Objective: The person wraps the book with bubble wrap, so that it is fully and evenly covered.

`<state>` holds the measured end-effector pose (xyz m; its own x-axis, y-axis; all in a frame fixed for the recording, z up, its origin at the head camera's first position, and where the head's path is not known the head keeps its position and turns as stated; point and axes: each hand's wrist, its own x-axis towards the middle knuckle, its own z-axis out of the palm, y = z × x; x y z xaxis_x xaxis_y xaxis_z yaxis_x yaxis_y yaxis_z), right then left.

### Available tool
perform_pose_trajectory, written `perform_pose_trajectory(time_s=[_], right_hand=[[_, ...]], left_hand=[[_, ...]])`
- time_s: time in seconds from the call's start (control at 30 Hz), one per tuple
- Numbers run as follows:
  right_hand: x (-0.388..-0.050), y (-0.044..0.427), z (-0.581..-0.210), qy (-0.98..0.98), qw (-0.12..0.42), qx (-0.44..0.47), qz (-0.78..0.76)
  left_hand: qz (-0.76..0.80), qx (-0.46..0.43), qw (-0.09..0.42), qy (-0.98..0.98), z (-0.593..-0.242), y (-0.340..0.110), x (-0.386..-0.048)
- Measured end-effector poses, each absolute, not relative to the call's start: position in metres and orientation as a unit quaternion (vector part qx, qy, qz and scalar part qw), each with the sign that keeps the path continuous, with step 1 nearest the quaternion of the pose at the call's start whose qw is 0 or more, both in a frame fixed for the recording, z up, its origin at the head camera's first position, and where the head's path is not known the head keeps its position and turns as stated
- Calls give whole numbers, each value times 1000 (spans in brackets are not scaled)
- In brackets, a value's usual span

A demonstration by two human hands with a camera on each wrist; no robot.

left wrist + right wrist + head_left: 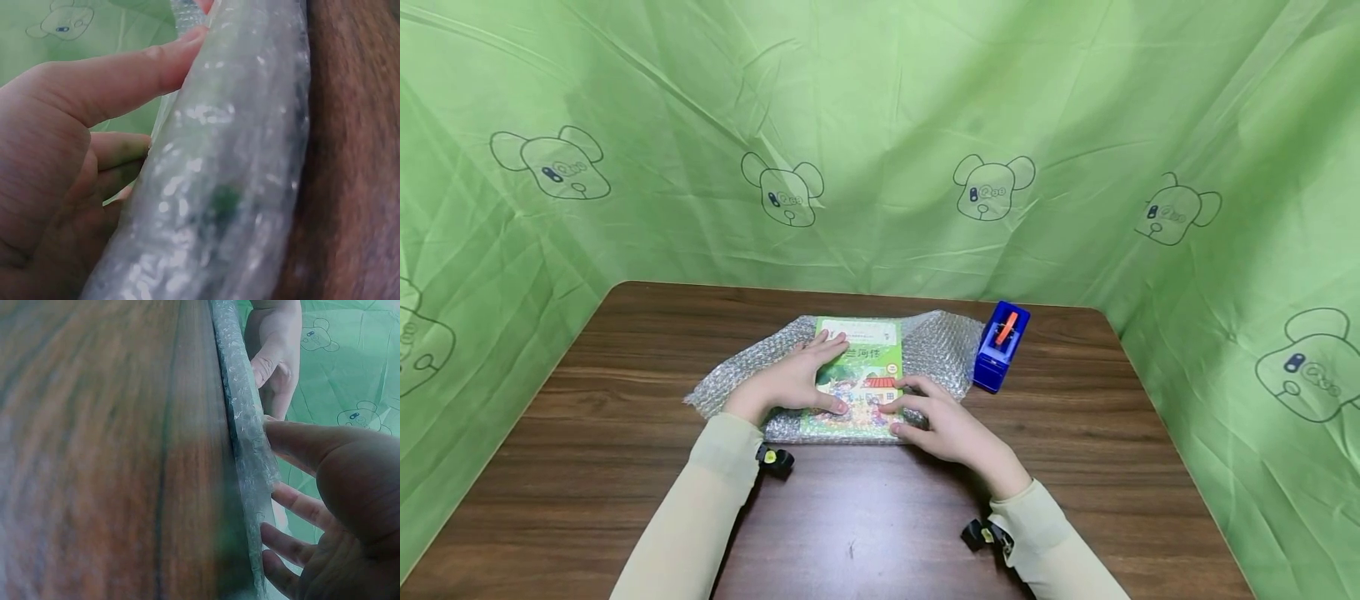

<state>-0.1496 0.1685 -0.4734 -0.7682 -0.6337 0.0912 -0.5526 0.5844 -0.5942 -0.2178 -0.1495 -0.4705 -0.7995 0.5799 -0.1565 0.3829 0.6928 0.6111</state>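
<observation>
Near the far edge of the wooden table point(880, 521), a green-covered book point(871, 375) lies flat on a sheet of bubble wrap point(936, 354), which extends past the book on both left and right. Along the near edge, wrap covers the side of the package (green shows through it in the left wrist view). The left hand point(793, 379) rests on the book's left side, fingers extended and thumb spread apart from them. The right hand point(947, 425) touches the right edge with separated, slightly bent fingers; neither hand is clamped on the package. Just beside the wrap's right margin stands a blue tape dispenser point(992, 371) with an orange part, limiting room on that side; contact with the wrap cannot be determined. Wood surface extends toward the near side and to both side edges. Green curtain point(880, 100) bounds the far edge.
</observation>
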Motion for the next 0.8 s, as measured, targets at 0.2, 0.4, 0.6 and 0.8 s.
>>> perform_pose_trajectory(time_s=[0.2,0.4,0.6,0.8], right_hand=[[-149,168,-473,888,70,-330,-312],[-150,168,-473,888,69,-330,-314],[-150,168,-475,887,66,-331,-316],[-152,170,-476,884,65,-338,-316]], left_hand=[[292,260,173,904,-474,-151,-218],[304,261,171,900,-476,-152,-219],[312,261,174,897,-476,-154,-218],[316,262,174,895,-477,-155,-219]])
